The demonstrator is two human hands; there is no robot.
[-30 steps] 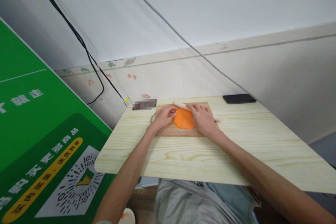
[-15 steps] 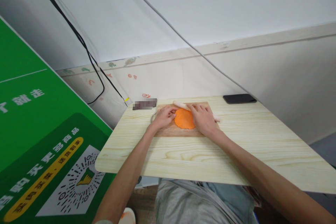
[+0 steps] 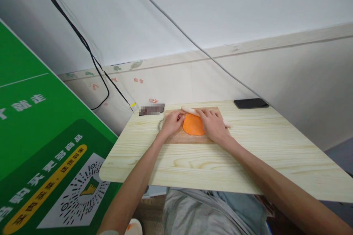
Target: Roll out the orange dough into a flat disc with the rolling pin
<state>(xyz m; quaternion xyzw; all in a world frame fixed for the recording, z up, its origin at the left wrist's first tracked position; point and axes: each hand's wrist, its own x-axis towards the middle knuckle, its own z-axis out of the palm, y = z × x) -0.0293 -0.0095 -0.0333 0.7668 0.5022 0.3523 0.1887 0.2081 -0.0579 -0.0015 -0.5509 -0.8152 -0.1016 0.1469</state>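
A flat, roughly round sheet of orange dough (image 3: 193,125) lies on a wooden board (image 3: 190,139). At its upper left edge, my left hand (image 3: 173,122) has curled fingers, with thumb and forefinger pinched at the dough's rim. My right hand (image 3: 213,123) is closed over a pale wooden rolling pin (image 3: 188,109), which lies slanted along the far side of the dough. The pin's two ends show on either side of that hand; its middle is covered. The right part of the dough is hidden under the same hand.
The board rests on a pale wood-grain table (image 3: 193,165) against the wall. A black phone (image 3: 251,103) lies at the back right, and a dark, blurred-out object (image 3: 151,109) at the back left. A metal ring handle (image 3: 160,125) shows beside the board. A green panel (image 3: 55,125) stands left.
My left hand has shifted very slightly at the dough's edge, its fingers drawn closer together. The right hand, rolling pin and dough look the same.
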